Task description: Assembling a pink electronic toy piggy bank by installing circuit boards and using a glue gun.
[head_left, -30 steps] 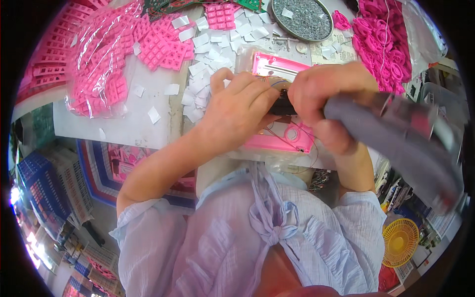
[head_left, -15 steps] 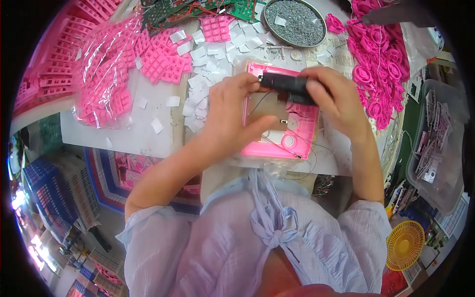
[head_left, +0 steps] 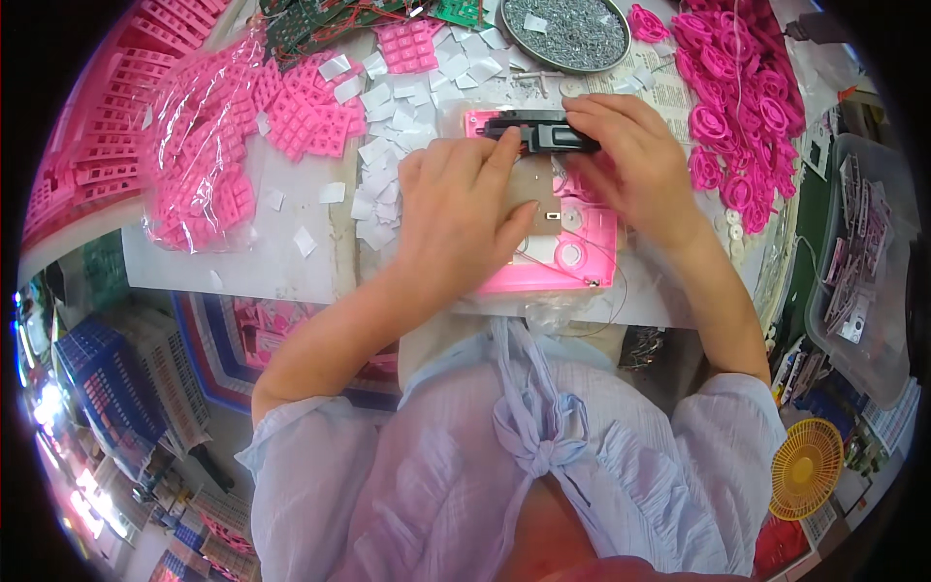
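A black plastic part (head_left: 548, 134), long with a raised rectangular frame, sits over the far end of a pink plastic casing (head_left: 596, 257). My right hand (head_left: 635, 170) is closed round its right end. At the other end, my left hand (head_left: 451, 199) steadies it with the index finger pressed on top, while the thumb stretches out over the casing. What the other left fingers touch is hidden. Inside the casing are a brownish flat panel (head_left: 529, 184), thin wires and a small metal connector (head_left: 552, 215). Clear plastic film (head_left: 558, 315) shows under the casing's near edge.
White paper squares (head_left: 388, 136) and pink keypads (head_left: 310, 112) lie to the left, beside a bagged pink pile (head_left: 199, 155). A round tray of screws (head_left: 582, 68), green circuit boards (head_left: 339, 29) and pink rose-shaped pieces (head_left: 742, 126) are farther off. A clear bin (head_left: 853, 330) stands right.
The black part has turned, showing its framed face, and shifted slightly away from me and left. My left index finger has moved onto it. The whole view has shifted slightly.
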The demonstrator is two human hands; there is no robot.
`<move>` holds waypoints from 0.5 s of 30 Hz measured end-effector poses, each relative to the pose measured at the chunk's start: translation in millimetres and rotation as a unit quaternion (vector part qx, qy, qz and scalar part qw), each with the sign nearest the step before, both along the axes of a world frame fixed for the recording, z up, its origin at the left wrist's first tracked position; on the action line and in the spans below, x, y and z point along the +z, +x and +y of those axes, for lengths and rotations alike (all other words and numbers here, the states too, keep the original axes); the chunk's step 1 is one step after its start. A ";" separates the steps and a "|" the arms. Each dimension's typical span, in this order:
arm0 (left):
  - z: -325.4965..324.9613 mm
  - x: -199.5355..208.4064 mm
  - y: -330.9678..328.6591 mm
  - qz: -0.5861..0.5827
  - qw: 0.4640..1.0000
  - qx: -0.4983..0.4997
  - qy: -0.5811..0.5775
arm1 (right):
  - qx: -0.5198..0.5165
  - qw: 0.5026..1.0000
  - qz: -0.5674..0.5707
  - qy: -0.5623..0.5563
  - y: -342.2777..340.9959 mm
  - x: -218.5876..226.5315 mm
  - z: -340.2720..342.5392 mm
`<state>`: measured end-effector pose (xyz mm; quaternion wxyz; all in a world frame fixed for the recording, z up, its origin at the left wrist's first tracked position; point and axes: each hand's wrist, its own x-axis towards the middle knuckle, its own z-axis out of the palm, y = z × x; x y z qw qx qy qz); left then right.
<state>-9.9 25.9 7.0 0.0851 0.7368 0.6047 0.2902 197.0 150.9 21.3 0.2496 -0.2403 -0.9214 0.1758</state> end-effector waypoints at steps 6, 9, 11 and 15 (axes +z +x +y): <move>-0.5 8.6 3.3 0.059 0.998 0.020 0.004 | -0.043 0.994 -0.058 0.081 -6.5 2.8 -9.8; 8.7 20.3 -5.0 0.057 0.998 -0.018 -0.034 | -0.018 0.991 -0.090 -0.093 -2.4 11.1 5.9; 39.9 32.0 -26.3 0.029 0.992 -0.076 -0.095 | 0.018 0.968 -0.067 -0.241 3.3 8.5 26.5; 155.5 14.5 -32.2 -0.012 0.999 -0.037 0.030 | 0.042 0.941 0.100 -0.320 2.8 -19.4 19.3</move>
